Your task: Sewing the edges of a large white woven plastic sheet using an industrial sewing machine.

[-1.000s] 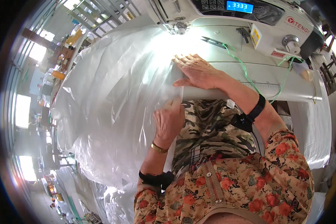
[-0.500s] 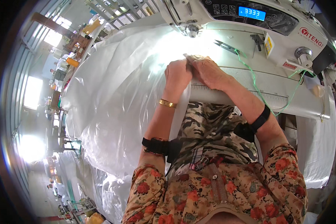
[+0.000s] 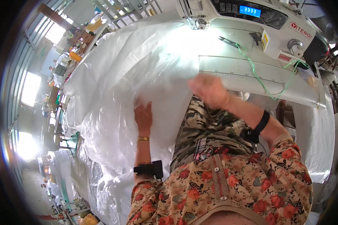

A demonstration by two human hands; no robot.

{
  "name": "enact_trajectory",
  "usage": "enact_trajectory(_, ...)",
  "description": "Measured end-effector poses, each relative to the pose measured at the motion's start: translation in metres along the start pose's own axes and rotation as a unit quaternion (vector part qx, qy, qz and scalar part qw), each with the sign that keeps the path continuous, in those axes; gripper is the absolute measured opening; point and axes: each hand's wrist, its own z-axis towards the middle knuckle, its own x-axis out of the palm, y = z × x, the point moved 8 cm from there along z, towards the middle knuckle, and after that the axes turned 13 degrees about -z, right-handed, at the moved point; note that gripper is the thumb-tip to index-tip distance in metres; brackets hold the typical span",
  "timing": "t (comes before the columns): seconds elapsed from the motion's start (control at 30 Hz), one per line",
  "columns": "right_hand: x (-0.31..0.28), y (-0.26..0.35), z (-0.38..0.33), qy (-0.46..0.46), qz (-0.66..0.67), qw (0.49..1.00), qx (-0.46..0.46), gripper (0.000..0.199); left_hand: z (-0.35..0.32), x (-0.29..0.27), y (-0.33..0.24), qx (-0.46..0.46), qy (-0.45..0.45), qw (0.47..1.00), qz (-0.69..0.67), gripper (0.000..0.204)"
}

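A large sheet of translucent white plastic film (image 3: 112, 82) spreads over the left side of the sewing machine table and hangs down in folds. My left hand (image 3: 143, 119) is on the film left of my lap, thumb apart from the fingers. Its fingertips are blurred and seem partly veiled by the film. Farther right, my right hand (image 3: 210, 90) is curled at the film's right edge, near the table's front, and looks closed on it, though motion smears its fingers. The sewing machine (image 3: 248, 22) stands beyond both hands, its lamp glaring over the film near the needle area.
Thread snips (image 3: 227, 41) lie on the table (image 3: 218, 63), right of the lamp glare. Green thread (image 3: 253, 67) trails across a printed ruler strip (image 3: 248, 77). More white film (image 3: 315, 142) hangs at the right. Metal racks (image 3: 120, 13) and other workstations stand behind and to the left.
My hands were together at the film's edge near the lamp. They have parted and drawn back: the left down and leftward, the right a little nearer. The film's edge now lies flatter.
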Motion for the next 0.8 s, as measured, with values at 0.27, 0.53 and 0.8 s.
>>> enact_trajectory(0.27,0.062,0.097,0.005,0.046,-0.084,0.988,-0.117,0.016,0.081,-0.030,0.007,0.169,0.056,0.981,-0.071,0.066)
enact_trajectory(0.53,0.158,0.118,0.021,0.303,-0.128,0.921,-0.211,0.019,0.057,-0.003,0.033,0.152,0.097,0.971,-0.158,0.080)
enact_trajectory(0.8,0.157,0.095,0.020,0.270,-0.127,0.937,-0.179,0.012,0.048,0.003,0.026,0.098,0.151,0.966,-0.184,0.089)
